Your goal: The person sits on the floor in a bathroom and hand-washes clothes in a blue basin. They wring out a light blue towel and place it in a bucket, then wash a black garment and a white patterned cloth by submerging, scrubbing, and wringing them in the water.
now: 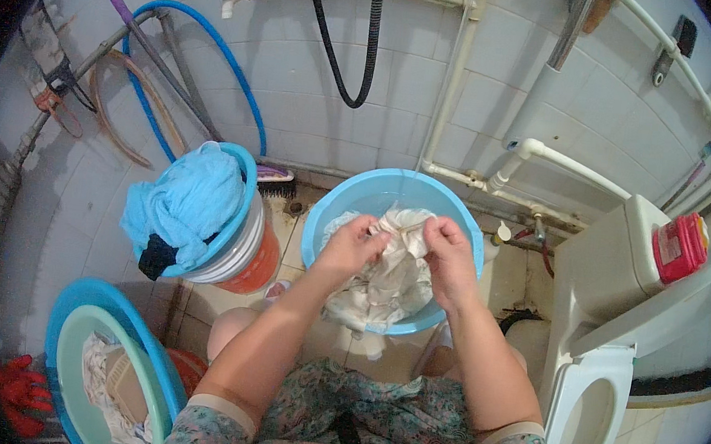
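A blue plastic basin (358,190) stands on the floor in front of me, with wet white cloth (387,289) bunched inside it. Above the basin my left hand (358,244) pinches one side of the cloth. My right hand (452,261) grips the other side, fingers closed round a gathered fold. Between the two hands the cloth is raised and crumpled, while the rest of it hangs down into the basin. Some of it lies against the near rim. What kind of garment or linen it is, I cannot tell.
At left, a blue towel (190,202) heaps over a basin on a bucket (254,255). Nearer, a green basin (72,366) with clothes sits in a larger blue one. Red gloves (18,391) lie beside it. The toilet (563,422) stands at right; a brush (275,182) lies behind.
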A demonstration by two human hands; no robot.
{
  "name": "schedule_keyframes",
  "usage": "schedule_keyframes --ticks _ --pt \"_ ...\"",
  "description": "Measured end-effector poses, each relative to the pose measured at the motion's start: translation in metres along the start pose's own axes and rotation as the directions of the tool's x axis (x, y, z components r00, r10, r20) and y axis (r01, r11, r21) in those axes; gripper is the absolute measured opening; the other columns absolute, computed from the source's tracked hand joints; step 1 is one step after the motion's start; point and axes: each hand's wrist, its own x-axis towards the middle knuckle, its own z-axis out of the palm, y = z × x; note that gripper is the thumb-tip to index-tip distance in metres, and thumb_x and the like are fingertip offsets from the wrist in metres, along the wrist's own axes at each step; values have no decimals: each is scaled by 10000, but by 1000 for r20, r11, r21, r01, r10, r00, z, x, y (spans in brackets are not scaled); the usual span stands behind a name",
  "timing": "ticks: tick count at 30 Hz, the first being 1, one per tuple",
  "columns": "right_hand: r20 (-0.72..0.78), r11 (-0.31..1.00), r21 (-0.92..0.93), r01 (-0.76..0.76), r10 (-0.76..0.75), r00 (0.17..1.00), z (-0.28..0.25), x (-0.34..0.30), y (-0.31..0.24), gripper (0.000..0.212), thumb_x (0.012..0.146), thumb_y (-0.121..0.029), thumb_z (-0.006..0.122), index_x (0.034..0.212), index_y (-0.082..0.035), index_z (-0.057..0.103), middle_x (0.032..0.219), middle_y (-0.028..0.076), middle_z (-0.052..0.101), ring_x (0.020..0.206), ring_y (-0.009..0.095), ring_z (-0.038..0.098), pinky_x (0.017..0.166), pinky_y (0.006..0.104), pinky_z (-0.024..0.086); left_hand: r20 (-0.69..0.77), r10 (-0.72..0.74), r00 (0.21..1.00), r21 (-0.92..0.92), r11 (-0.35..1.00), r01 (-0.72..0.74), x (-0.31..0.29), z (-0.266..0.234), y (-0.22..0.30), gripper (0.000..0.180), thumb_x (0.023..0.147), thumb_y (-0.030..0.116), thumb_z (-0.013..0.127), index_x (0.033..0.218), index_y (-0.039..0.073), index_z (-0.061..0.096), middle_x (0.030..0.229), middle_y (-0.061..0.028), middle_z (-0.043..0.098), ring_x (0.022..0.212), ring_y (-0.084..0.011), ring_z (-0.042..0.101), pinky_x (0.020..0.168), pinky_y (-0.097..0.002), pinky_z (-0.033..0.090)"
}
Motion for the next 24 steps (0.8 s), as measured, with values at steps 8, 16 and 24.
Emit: schedule_keyframes --ticks 8,16,24 --pt "-136 948 -317 -33 -11 991 -8 1 -6 143 848 -219 578 818 -79 561 737 -31 560 678 76 509 673 241 402 60 10 998 -927 371 52 2 -32 8 295 906 155 327 1090 -31 463 1105 -154 540 1017 -265 537 885 -406 443" --pt "417 168 -799 578 -538 733 17 -15 -15 137 737 -158 625 834 -65 598 999 100 499 984 270 453 822 339 390 116 49 992 -791 608 62 -7 -20 17 301 926 192 296 1071 -6 471 1058 -125 545 972 -224 545 884 -352 430" --pt "-12 900 -433 -49 48 999 11 -2 10 124 771 -106 613 883 -56 625 928 40 570 800 121 530 733 247 425 144 111 983 -673 740 15 -11 -10 14 189 884 109 431 1048 22 463 963 -91 544 887 -158 548 810 -303 447"
